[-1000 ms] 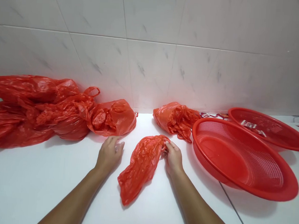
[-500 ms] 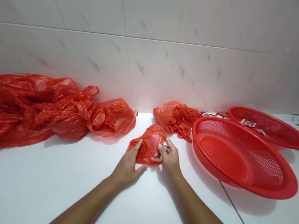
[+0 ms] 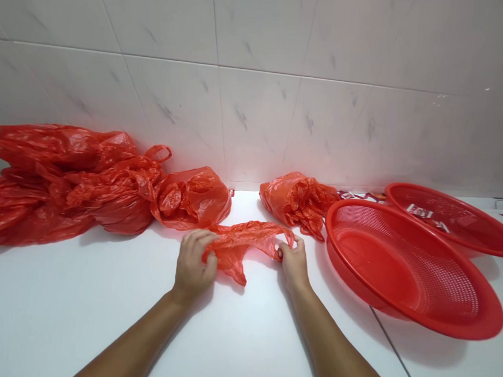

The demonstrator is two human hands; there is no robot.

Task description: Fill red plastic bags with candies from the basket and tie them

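Nearest is the white table (image 3: pixel 241 337), with a dark seam running out from under the near side of the basket (image 3: pixel 375 266), an oval red one with meshed walls. Both bare forearms reach in to the left of that basket. The left hand (image 3: pixel 195 265), farther from the basket than the other, has its fingers curled and clamped on one end of the bag, thumb set below them. The right hand (image 3: pixel 295 266), near the basket's left side, pinches the other end between thumb and fingers. The bag (image 3: pixel 239 239) (thin, red and badly creased) is drawn out between the two, left of the basket, a loose corner hanging toward the person.

Beyond the hands, a crumpled bundle (image 3: pixel 296 200) sits just beside the basket's far left rim. Well left of the basket lies a rounded clump (image 3: pixel 190 198), touching a big heap (image 3: pixel 70 190), all red plastic. Behind the basket come a second tray (image 3: pixel 469 218) with a printed wrapper (image 3: pixel 420 211) in it, then the tiled wall (image 3: pixel 256 114).
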